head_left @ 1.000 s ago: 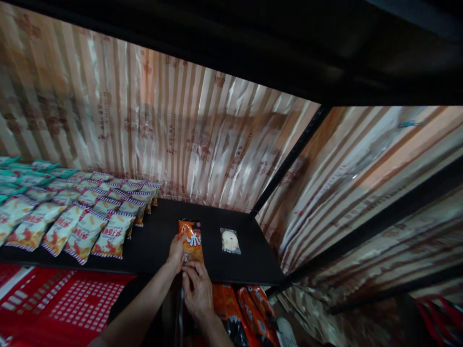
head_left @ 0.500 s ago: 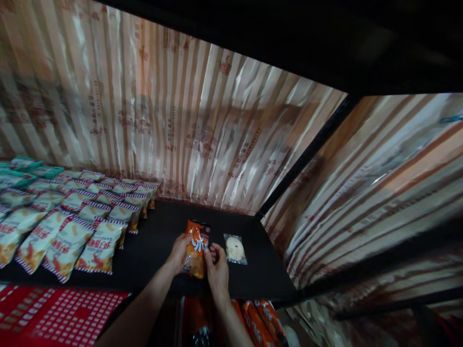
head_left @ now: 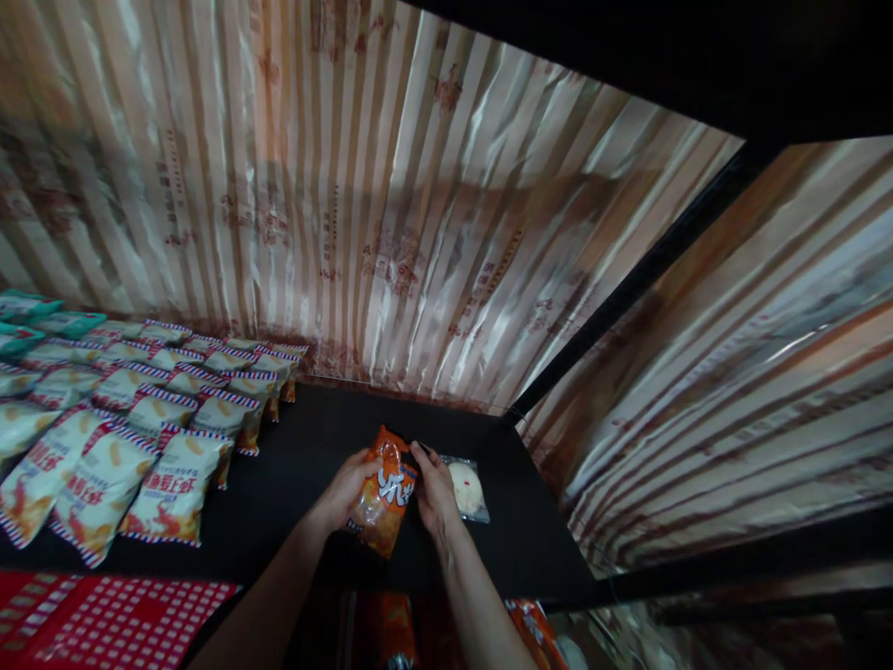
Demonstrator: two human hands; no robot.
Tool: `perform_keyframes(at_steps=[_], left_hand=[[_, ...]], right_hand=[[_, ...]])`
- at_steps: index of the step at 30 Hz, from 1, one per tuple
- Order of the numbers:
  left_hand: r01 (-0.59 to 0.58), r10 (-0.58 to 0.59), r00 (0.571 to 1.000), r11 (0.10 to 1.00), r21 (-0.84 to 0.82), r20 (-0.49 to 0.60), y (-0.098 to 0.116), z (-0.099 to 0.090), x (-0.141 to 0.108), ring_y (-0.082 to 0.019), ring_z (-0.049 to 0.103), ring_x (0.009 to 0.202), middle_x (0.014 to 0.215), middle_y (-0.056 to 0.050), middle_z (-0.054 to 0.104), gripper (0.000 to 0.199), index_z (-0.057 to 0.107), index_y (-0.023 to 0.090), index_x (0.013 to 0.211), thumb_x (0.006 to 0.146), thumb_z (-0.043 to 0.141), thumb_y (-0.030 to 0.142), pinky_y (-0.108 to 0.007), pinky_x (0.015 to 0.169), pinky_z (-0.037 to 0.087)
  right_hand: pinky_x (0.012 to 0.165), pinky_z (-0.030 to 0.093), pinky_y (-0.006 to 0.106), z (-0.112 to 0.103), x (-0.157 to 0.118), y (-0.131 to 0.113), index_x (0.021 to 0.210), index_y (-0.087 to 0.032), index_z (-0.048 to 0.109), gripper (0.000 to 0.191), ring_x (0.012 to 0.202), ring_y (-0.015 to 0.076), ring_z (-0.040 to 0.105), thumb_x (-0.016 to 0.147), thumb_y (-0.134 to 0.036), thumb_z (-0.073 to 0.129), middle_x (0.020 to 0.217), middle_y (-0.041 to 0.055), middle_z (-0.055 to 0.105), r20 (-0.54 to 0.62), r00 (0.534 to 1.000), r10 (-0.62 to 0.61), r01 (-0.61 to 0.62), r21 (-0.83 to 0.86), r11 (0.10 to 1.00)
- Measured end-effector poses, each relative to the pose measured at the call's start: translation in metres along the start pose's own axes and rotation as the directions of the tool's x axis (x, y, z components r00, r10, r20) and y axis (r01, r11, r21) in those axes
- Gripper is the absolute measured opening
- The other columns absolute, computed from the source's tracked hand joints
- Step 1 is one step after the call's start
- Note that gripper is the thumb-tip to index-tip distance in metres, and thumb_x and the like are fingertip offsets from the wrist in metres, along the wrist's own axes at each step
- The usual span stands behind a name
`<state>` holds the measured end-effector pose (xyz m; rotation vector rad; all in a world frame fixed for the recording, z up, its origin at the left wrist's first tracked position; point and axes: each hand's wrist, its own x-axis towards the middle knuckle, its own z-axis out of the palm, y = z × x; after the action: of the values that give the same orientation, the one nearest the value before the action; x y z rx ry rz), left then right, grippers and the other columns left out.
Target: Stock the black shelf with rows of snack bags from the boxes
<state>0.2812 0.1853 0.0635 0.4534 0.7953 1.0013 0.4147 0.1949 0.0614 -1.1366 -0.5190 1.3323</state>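
An orange snack bag (head_left: pixel 383 493) is held over the black shelf (head_left: pixel 321 419), tilted with its top leaning right. My left hand (head_left: pixel 347 489) grips its left side, the thumb on the front. At the upper right edge of the bag, my right hand (head_left: pixel 431 479) pinches with thumb and fingers. Just right of that hand, a clear packet with a round, pale item (head_left: pixel 467 489) lies flat on the shelf, its left edge partly covered by the hand.
Rows of white snack bags (head_left: pixel 171 484) fill the shelf's left side, with green bags (head_left: pixel 70 322) behind. Below the front edge are a red basket (head_left: pixel 139 614) and more orange bags (head_left: pixel 397 628). A black post (head_left: pixel 628 288) rises at the right, before striped sheeting (head_left: pixel 391 186).
The orange bag has tilted to the right. My right hand has moved up its right side to the top corner, nearer the clear packet. The camera view has shifted slightly.
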Motion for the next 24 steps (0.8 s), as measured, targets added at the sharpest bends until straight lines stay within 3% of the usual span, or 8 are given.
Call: perform_keyframes(at_steps=[10, 19, 24], left_hand=[[-0.042, 0.043, 0.999, 0.999, 0.017, -0.033, 0.002, -0.007, 0.016, -0.019, 0.066, 0.064, 0.078, -0.009, 0.069, 0.031, 0.058, 0.013, 0.092, 0.063, 0.067, 0.020, -0.028, 0.062, 0.050], [-0.040, 0.041, 0.997, 0.999, 0.015, -0.065, 0.009, -0.009, 0.015, -0.018, 0.065, 0.062, 0.078, -0.008, 0.069, 0.028, 0.057, 0.015, 0.091, 0.065, 0.066, 0.021, -0.028, 0.060, 0.050], [-0.051, 0.052, 0.998, 0.998, 0.021, -0.023, 0.011, -0.009, 0.016, -0.020, 0.066, 0.064, 0.076, -0.006, 0.068, 0.030, 0.057, 0.016, 0.091, 0.065, 0.066, 0.028, -0.030, 0.060, 0.050]], right_hand=[[0.048, 0.047, 0.024, 0.016, 0.024, 0.003, 0.063, -0.019, 0.051, 0.038, 0.047, 0.0112, 0.056, 0.046, -0.031, 0.082, 0.054, -0.0055, 0.059, -0.077, 0.997, 0.026, -0.022, 0.052, 0.998], [0.042, 0.044, 0.022, 0.033, 0.032, 0.006, 0.063, -0.021, 0.045, 0.044, 0.041, 0.0093, 0.051, 0.046, -0.036, 0.082, 0.048, -0.0084, 0.053, -0.137, 0.990, 0.037, -0.022, 0.110, 0.994], [0.038, 0.040, 0.021, 0.041, 0.039, 0.008, 0.058, -0.022, 0.040, 0.045, 0.037, 0.0079, 0.047, 0.046, -0.034, 0.082, 0.043, -0.0101, 0.047, -0.198, 0.980, 0.036, -0.021, 0.080, 0.997]])
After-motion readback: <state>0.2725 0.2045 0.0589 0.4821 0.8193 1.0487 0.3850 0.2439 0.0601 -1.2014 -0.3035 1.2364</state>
